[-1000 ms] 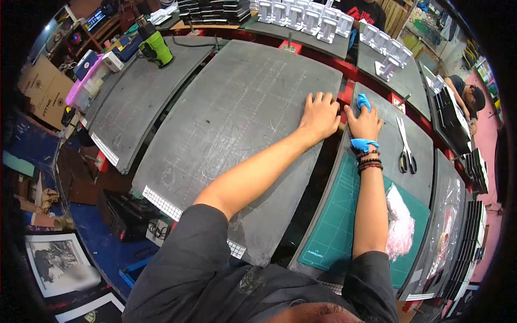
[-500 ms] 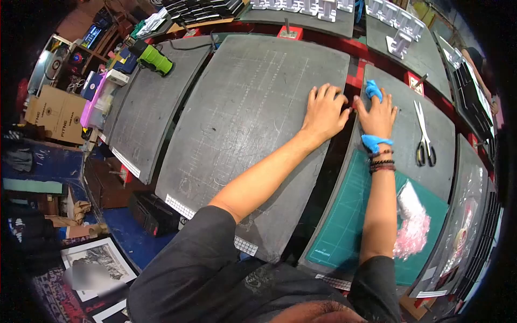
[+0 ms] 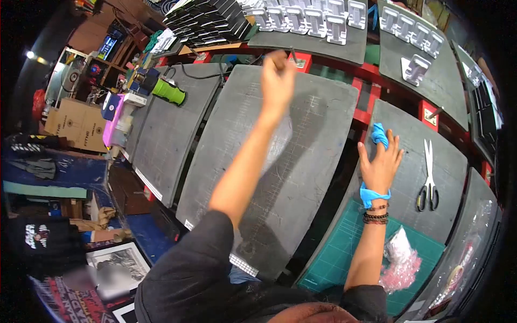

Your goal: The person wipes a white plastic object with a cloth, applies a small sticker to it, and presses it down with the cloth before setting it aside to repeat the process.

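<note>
- The right hand (image 3: 380, 168) lies palm down on the right grey board (image 3: 406, 171), open, with the fingers a little apart and the thumb out to the left; it grips nothing.
- The left hand (image 3: 277, 85) is up over the far end of the middle grey board (image 3: 318, 156), fingers curled and blurred; whether it has hold of anything, I cannot tell.
- A blue finger wrap (image 3: 379, 134) is around one finger of the right hand, and a blue wrist band (image 3: 370, 197) and dark beads (image 3: 375, 218) circle the wrist.
- Just beyond the left hand is a metal post (image 3: 293, 56) on a red bracket (image 3: 303, 63).
- Scissors (image 3: 428, 180) lie to the right of the right hand, tips pointing far, handles near.
- On the near part of the right board is a green mat (image 3: 336, 240), with a white and pink bundle (image 3: 399, 262) on it.
- A green and black tool (image 3: 168, 91) lies on the far part of the left grey board (image 3: 169, 134).
- White stands (image 3: 336, 29) fill the far boards.
</note>
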A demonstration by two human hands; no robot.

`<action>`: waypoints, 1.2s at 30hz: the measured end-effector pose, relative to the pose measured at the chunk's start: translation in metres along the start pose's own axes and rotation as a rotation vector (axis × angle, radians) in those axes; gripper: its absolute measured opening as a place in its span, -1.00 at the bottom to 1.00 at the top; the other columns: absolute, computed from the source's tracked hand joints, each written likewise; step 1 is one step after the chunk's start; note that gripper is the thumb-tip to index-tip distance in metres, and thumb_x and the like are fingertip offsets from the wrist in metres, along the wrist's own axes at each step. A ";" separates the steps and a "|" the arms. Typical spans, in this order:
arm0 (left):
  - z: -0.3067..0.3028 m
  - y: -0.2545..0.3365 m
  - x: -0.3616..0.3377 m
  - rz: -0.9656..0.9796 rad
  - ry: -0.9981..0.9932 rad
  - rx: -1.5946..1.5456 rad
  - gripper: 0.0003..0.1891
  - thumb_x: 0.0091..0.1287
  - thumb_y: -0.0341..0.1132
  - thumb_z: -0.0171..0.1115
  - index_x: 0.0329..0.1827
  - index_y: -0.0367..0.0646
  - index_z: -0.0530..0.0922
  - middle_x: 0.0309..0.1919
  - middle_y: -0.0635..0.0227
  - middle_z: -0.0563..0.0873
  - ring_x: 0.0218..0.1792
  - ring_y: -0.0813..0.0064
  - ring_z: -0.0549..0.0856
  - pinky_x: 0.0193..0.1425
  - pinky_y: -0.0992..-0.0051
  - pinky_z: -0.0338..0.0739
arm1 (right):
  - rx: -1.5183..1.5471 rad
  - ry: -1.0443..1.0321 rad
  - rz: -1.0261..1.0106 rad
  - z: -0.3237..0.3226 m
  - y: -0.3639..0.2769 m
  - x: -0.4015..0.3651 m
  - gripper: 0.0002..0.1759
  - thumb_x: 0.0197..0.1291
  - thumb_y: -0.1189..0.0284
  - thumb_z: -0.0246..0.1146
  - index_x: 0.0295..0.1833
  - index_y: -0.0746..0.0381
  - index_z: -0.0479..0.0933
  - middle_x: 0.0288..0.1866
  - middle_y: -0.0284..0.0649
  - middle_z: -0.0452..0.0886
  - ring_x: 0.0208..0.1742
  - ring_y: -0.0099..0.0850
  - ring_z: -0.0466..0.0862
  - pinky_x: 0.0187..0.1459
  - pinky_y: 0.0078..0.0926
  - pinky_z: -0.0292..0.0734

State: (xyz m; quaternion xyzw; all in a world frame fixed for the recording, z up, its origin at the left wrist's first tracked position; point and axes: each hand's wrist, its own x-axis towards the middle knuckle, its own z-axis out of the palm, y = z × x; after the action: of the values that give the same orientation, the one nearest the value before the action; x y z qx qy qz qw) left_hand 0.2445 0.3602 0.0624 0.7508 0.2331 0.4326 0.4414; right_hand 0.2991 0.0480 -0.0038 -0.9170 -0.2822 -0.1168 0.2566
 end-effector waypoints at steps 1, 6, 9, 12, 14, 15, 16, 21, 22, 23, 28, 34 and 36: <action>-0.005 -0.002 0.042 0.026 0.002 0.004 -0.60 0.43 -0.29 0.40 0.23 -0.30 0.58 0.00 0.25 0.74 -0.03 0.46 0.70 0.14 0.40 0.60 | 0.003 -0.006 0.000 -0.001 0.000 0.001 -0.40 0.36 0.00 0.35 0.14 0.36 0.63 0.63 0.04 0.34 0.69 0.10 0.17 0.66 0.23 -0.08; -0.016 -0.094 0.235 0.171 -0.030 0.688 -0.52 0.23 -0.33 0.34 0.24 -0.18 0.58 0.08 0.05 0.75 0.20 0.01 0.71 0.27 0.09 0.60 | 0.042 -0.003 0.010 -0.007 -0.004 0.006 -0.45 0.32 0.06 0.41 0.12 0.34 0.64 0.62 0.03 0.35 0.70 0.08 0.17 0.65 0.21 -0.08; -0.015 -0.112 0.284 0.130 -0.120 0.937 -0.30 0.15 -0.34 0.36 0.45 -0.05 0.43 0.37 0.01 0.57 0.36 -0.07 0.61 0.41 0.08 0.55 | 0.036 0.000 0.013 -0.006 -0.003 0.009 -0.48 0.29 0.08 0.43 0.08 0.33 0.64 0.61 0.03 0.35 0.69 0.07 0.18 0.65 0.21 -0.08; -0.013 -0.149 0.316 0.197 -0.232 1.094 -0.18 0.22 -0.39 0.29 0.62 0.19 0.28 0.55 0.03 0.38 0.42 -0.13 0.56 0.44 0.02 0.53 | 0.062 -0.014 0.023 -0.009 -0.005 0.011 -0.50 0.26 0.09 0.46 -0.01 0.35 0.63 0.60 0.03 0.36 0.69 0.08 0.19 0.64 0.22 -0.08; -0.019 -0.163 0.325 0.220 -0.323 1.187 -0.17 0.24 -0.40 0.27 0.63 0.29 0.27 0.56 0.05 0.36 0.41 -0.14 0.57 0.44 0.01 0.53 | 0.082 -0.020 0.031 -0.010 -0.006 0.012 -0.51 0.26 0.10 0.46 -0.07 0.36 0.62 0.60 0.04 0.36 0.69 0.10 0.19 0.64 0.23 -0.07; -0.022 -0.169 0.330 0.250 -0.415 1.281 -0.16 0.26 -0.42 0.25 0.64 0.40 0.25 0.58 0.07 0.34 0.41 -0.15 0.57 0.44 0.00 0.52 | 0.078 -0.030 0.030 -0.010 -0.005 0.012 -0.52 0.25 0.11 0.47 -0.09 0.36 0.61 0.60 0.06 0.36 0.68 0.12 0.19 0.63 0.24 -0.07; -0.026 -0.197 0.347 0.320 -0.389 1.281 -0.27 0.37 -0.37 0.23 0.60 0.46 0.30 0.56 0.09 0.38 0.39 -0.13 0.59 0.41 -0.02 0.54 | 0.075 -0.032 0.038 -0.010 -0.005 0.014 -0.52 0.25 0.11 0.47 -0.09 0.36 0.61 0.60 0.06 0.36 0.68 0.12 0.19 0.63 0.24 -0.07; -0.040 -0.174 0.335 0.405 -0.457 1.223 -0.59 0.51 -0.20 0.24 0.39 0.11 0.47 0.30 0.09 0.60 0.26 -0.12 0.65 0.28 0.02 0.60 | 0.090 -0.029 0.041 -0.010 -0.006 0.013 -0.53 0.27 0.11 0.46 -0.08 0.35 0.62 0.59 0.03 0.37 0.68 0.11 0.19 0.63 0.25 -0.06; -0.043 -0.169 0.332 0.416 -0.427 1.227 -0.67 0.56 -0.17 0.17 0.34 0.15 0.49 0.29 0.12 0.61 0.20 -0.15 0.69 0.23 -0.04 0.62 | 0.094 -0.025 0.040 -0.009 -0.005 0.015 -0.53 0.27 0.11 0.46 -0.08 0.35 0.62 0.59 0.03 0.37 0.68 0.11 0.19 0.63 0.25 -0.06; -0.048 -0.165 0.324 0.501 -0.407 1.194 -0.66 0.56 -0.16 0.16 0.34 0.08 0.49 0.18 0.02 0.64 0.10 -0.19 0.73 0.16 -0.06 0.65 | 0.090 -0.016 0.034 -0.008 -0.004 0.015 -0.53 0.27 0.10 0.45 -0.07 0.35 0.62 0.59 0.03 0.37 0.68 0.10 0.20 0.63 0.25 -0.06; -0.072 -0.142 0.289 0.533 -0.279 1.224 -0.67 0.53 -0.21 0.20 0.28 -0.06 0.48 0.06 -0.05 0.64 0.00 -0.19 0.76 0.04 -0.05 0.69 | 0.082 0.005 0.029 -0.007 -0.003 0.009 -0.50 0.29 0.07 0.43 -0.03 0.34 0.63 0.58 0.03 0.37 0.67 0.11 0.21 0.63 0.25 -0.06; -0.112 -0.094 0.231 0.637 -0.351 1.278 -0.79 0.50 -0.30 0.22 0.10 -0.14 0.48 -0.07 0.02 0.66 -0.10 -0.11 0.77 -0.10 -0.02 0.69 | 0.051 0.052 -0.009 0.000 0.003 0.004 -0.44 0.31 0.01 0.40 0.06 0.33 0.63 0.58 0.03 0.38 0.67 0.10 0.22 0.63 0.25 -0.07; -0.127 -0.060 0.191 0.684 -0.347 1.284 -0.83 0.49 -0.36 0.20 0.07 -0.13 0.48 -0.11 0.06 0.66 -0.13 -0.05 0.78 -0.12 0.01 0.68 | 0.046 0.060 -0.017 0.004 0.005 0.001 -0.40 0.31 -0.02 0.38 0.13 0.33 0.63 0.58 0.02 0.38 0.67 0.08 0.22 0.63 0.25 -0.07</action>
State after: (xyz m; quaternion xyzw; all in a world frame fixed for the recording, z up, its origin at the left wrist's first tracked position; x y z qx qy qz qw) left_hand 0.2367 0.5889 0.1256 0.9489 0.1203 0.1999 -0.2123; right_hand 0.3033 0.0470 -0.0089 -0.9045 -0.2848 -0.1399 0.2849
